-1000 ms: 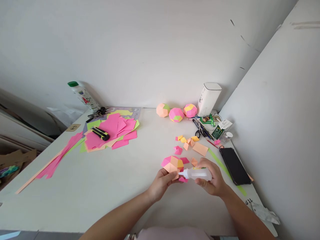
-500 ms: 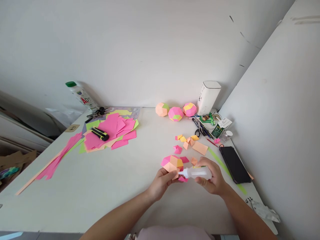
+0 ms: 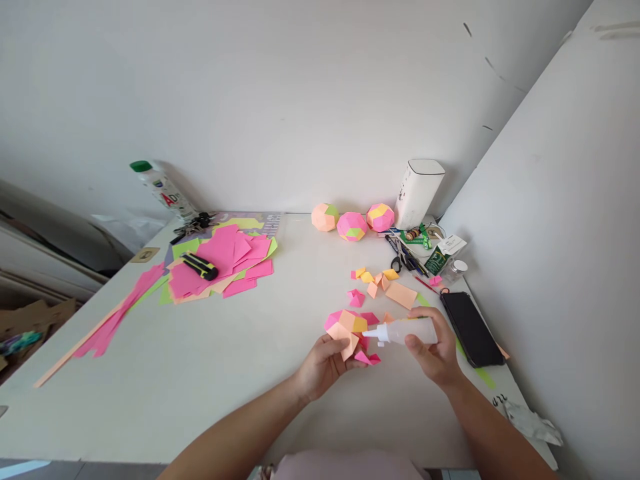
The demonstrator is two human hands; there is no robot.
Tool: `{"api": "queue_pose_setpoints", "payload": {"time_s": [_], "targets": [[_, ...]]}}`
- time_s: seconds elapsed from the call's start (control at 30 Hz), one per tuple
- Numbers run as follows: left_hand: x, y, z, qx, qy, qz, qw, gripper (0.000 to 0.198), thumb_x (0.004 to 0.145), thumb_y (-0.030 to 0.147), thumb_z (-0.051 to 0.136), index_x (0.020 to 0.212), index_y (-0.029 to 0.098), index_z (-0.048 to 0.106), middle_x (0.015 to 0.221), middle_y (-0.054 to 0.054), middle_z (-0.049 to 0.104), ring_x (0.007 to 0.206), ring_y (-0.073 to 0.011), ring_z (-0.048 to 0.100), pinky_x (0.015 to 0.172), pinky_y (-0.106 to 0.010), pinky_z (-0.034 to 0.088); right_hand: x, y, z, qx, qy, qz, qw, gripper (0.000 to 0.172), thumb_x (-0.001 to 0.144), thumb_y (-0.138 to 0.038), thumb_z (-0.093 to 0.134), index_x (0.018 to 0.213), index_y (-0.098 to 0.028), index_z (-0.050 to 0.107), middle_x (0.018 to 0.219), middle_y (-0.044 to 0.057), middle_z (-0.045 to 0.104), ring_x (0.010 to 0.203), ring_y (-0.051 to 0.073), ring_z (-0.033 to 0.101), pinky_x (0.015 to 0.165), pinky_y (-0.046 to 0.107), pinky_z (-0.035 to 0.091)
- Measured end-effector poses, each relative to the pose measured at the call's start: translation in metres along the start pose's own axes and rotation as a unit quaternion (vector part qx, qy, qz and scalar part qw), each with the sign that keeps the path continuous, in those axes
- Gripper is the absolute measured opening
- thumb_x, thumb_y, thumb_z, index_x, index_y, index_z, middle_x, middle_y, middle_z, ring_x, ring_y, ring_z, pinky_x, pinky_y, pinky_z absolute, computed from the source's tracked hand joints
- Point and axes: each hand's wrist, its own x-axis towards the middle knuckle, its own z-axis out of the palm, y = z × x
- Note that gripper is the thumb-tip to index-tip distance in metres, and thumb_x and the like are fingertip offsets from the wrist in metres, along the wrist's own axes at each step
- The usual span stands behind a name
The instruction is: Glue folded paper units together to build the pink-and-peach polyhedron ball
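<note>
My left hand (image 3: 323, 363) is closed on a part-built paper ball (image 3: 345, 327) of pink, peach and yellow faces, held just above the white table (image 3: 210, 373). My right hand (image 3: 434, 350) grips a small clear glue bottle (image 3: 407, 330), lying sideways with its white nozzle pointing left at the ball. A folded pink paper piece (image 3: 367, 359) lies on the table just below the nozzle.
Three finished paper balls (image 3: 352, 225) sit at the back by a white box (image 3: 419, 193). Loose folded pieces (image 3: 383, 283) lie beyond my hands. A black phone (image 3: 473, 328) lies right; scissors and pens (image 3: 407, 260) behind it. Pink paper sheets (image 3: 220, 263) with a cutter (image 3: 200, 267) lie left.
My right hand has shifted the glue bottle a little to the right and up, away from the ball. The pink folded piece below it now shows fully.
</note>
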Motion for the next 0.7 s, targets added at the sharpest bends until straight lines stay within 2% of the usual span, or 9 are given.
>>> {"api": "queue_pose_setpoints", "payload": {"time_s": [0.13, 0.27, 0.43, 0.57, 0.7], "targets": [[-0.0006, -0.0007, 0.0003, 0.008, -0.002, 0.008, 1.000, 0.021, 0.080, 0.025, 0.060, 0.094, 0.012, 0.068, 0.085, -0.010, 0.066, 0.086, -0.0233, 0.063, 0.077, -0.036, 0.052, 0.0002, -0.0018, 0.0023, -0.013, -0.012, -0.035, 0.999, 0.025, 0.083, -0.044, 0.057, 0.093, -0.021, 0.053, 0.074, 0.003, 0.058, 0.056, 0.016, 0.053, 0.047, 0.027, 0.043], [-0.0014, -0.0014, 0.0017, 0.019, 0.002, 0.010, 1.000, 0.016, 0.078, 0.026, 0.063, 0.082, 0.012, 0.068, 0.081, -0.009, 0.065, 0.084, -0.0221, 0.061, 0.078, -0.038, 0.051, 0.0002, -0.0008, 0.0066, -0.005, -0.054, -0.084, 0.995, 0.024, 0.083, -0.042, 0.057, 0.093, -0.022, 0.051, 0.064, 0.001, 0.052, 0.050, 0.016, 0.046, 0.045, 0.028, 0.040], [-0.0014, -0.0026, 0.0020, 0.023, 0.010, 0.017, 1.000, 0.016, 0.077, 0.026, 0.064, 0.082, 0.011, 0.067, 0.077, -0.007, 0.063, 0.077, -0.0188, 0.059, 0.076, -0.036, 0.051, 0.0022, -0.0012, 0.0088, -0.014, -0.082, -0.156, 0.984, 0.021, 0.082, -0.037, 0.059, 0.096, -0.023, 0.051, 0.064, 0.001, 0.050, 0.053, 0.017, 0.044, 0.046, 0.029, 0.037], [-0.0010, -0.0038, 0.0006, 0.021, 0.013, 0.015, 1.000, 0.014, 0.077, 0.025, 0.065, 0.077, 0.012, 0.067, 0.073, -0.005, 0.061, 0.074, -0.0171, 0.058, 0.076, -0.035, 0.051, 0.0022, -0.0011, 0.0081, -0.016, -0.089, -0.156, 0.984, 0.019, 0.080, -0.031, 0.060, 0.095, -0.023, 0.052, 0.063, 0.000, 0.048, 0.053, 0.016, 0.042, 0.046, 0.028, 0.035], [-0.0009, -0.0040, -0.0005, 0.030, 0.007, 0.020, 0.999, 0.014, 0.078, 0.025, 0.063, 0.077, 0.012, 0.066, 0.075, -0.007, 0.063, 0.077, -0.0191, 0.059, 0.076, -0.036, 0.050, 0.0014, 0.0015, 0.0093, -0.007, -0.080, -0.136, 0.987, 0.020, 0.079, -0.030, 0.061, 0.095, -0.023, 0.052, 0.065, 0.000, 0.048, 0.054, 0.016, 0.042, 0.048, 0.028, 0.036]]}}
